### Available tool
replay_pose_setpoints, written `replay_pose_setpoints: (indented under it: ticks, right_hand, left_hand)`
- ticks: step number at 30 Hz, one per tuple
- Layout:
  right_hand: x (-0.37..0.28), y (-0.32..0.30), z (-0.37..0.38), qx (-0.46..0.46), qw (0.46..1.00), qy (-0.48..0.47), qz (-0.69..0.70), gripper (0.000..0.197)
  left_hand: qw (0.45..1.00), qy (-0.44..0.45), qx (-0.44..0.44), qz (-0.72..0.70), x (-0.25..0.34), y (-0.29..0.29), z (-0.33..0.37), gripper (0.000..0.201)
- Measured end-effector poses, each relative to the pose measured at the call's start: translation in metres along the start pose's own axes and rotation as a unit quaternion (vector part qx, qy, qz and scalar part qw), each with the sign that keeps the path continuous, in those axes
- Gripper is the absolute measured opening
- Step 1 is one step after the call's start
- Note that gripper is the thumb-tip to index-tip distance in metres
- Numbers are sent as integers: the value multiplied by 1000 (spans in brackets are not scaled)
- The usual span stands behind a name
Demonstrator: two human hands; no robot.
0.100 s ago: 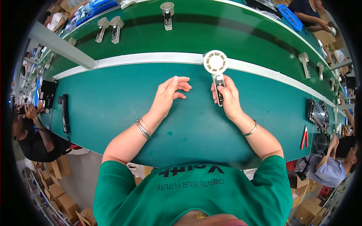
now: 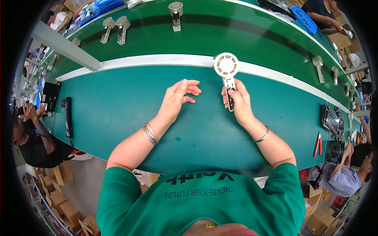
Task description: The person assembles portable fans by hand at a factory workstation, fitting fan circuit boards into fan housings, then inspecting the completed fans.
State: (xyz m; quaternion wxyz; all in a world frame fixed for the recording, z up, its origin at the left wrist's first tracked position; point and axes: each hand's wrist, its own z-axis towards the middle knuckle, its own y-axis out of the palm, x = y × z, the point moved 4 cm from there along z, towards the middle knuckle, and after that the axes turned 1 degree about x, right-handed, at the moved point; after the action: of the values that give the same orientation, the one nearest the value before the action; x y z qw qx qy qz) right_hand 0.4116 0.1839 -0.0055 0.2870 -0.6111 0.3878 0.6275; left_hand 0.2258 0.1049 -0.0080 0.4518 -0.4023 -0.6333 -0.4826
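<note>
A white handheld fan [image 2: 226, 65] with a round slotted head is upright in my right hand [image 2: 241, 100]. Its handle has no cover on the side facing up, so dark inner parts show along it. My right thumb presses on the handle while the fingers wrap round behind it; the fan head lies over the white rail. To the left, my left hand [image 2: 174, 98] hovers above the green work surface with its fingers apart and curved, holding nothing. A gap of bare mat separates it from the fan.
Beyond the white rail [image 2: 157, 60], a green belt carries several similar fans [image 2: 176, 16]. Red-handled pliers [image 2: 317, 144] lie at the right, beside circuit boards [image 2: 332, 120] and a black square fan [image 2: 335, 151]. A black tool [image 2: 68, 118] lies at the left. Co-workers sit at both sides.
</note>
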Motion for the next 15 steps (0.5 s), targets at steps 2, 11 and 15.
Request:
replay_pose_setpoints:
  ticks: [2, 11, 15]
  right_hand:
    - [-1, 0, 0, 5, 1000, 6, -2, 34]
    - [1, 0, -2, 1, 1000, 4, 29, 32]
    - [1, -2, -2, 2, 1000, 0, 16, 31]
  left_hand:
    - [1000, 0, 0, 0, 0, 0, 0, 46]
    - [1000, -4, -1, 7, 1, 1, -1, 48]
    - [1000, -9, -6, 9, -2, 2, 0, 48]
